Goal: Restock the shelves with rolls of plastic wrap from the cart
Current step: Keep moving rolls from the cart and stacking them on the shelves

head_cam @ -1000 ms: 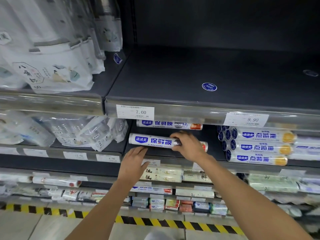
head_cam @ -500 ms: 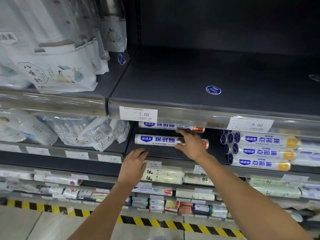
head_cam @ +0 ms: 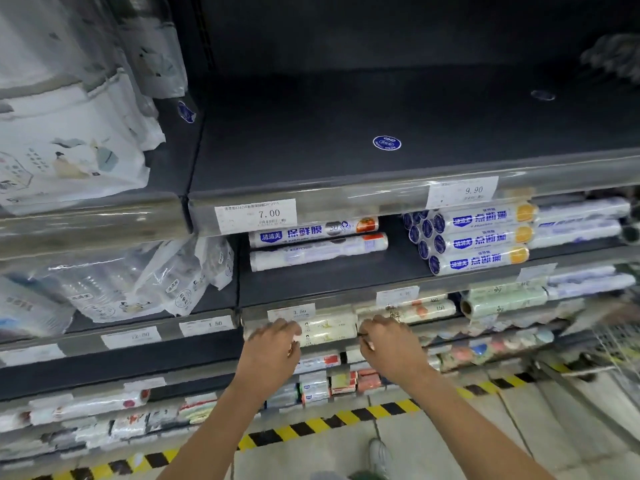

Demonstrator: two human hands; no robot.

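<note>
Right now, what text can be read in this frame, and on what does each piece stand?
"7.00": left price tag on the upper shelf edge.
"9.90": right price tag on the same edge.
"清清美 保鲜膜": top left roll.
"清清美 点断撕": stacked rolls at right.
"3.50", faint: middle tag, one shelf down.
"1.50", faint: lower-left tag.
All other tags and packaging are too blurred to read.

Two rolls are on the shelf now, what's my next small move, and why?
Probably reach right to the cart for another roll: left hand and right hand look empty, and the shelf shows bare room in front of its two rolls.
</note>
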